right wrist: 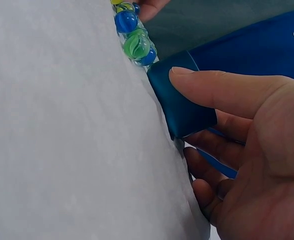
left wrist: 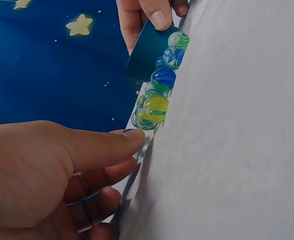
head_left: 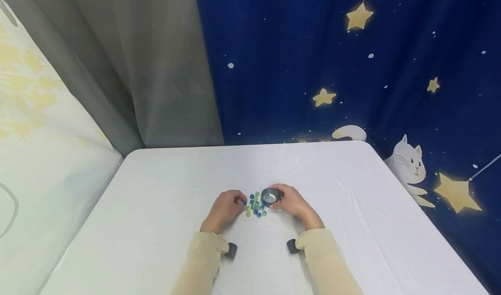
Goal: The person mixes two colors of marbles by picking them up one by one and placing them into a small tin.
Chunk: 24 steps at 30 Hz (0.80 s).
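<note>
Marbles (head_left: 256, 206) lay loose in a cluster on the desk (head_left: 176, 177), between the left hand (head_left: 226, 206) and the teal cup (right wrist: 179, 107). The right hand's (head_left: 290, 200) fingers (right wrist: 214, 145) gripped the cup; those of the left were curled at a blue marble (head_left: 244, 203), whether pinching it could not be told. Smooth and round, it risked squirting from an off-centre hold, while any sideways nudge of the cup could scatter its neighbours.
</note>
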Available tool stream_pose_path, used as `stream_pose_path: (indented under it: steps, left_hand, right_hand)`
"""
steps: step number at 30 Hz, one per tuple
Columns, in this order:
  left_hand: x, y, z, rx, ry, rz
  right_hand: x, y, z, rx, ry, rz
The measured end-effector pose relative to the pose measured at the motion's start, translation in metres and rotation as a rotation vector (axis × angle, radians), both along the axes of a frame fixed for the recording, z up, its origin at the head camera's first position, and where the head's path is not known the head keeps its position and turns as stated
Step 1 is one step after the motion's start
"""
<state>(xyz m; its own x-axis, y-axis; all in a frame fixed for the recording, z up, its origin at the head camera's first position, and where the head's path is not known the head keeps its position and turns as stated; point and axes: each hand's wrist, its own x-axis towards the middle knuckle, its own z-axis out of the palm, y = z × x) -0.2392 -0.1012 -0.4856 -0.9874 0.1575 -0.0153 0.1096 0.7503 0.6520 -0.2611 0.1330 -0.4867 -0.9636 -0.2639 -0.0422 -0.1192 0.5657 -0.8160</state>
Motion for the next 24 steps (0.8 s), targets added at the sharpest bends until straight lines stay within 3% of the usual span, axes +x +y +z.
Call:
stream_pose_path:
  steps: [15,24]
  left_hand:
    - [-0.0012,-0.0003,0.0014,0.163,0.108,-0.027]
    - [-0.0003,0.0082,0.0016,0.166,0.120,-0.026]
  right_hand:
    - [0.0004,-0.0029,0.0004,0.026,0.001,-0.010]
    - [0.0028,-0.0028,0.0005,0.040,-0.005,-0.015]
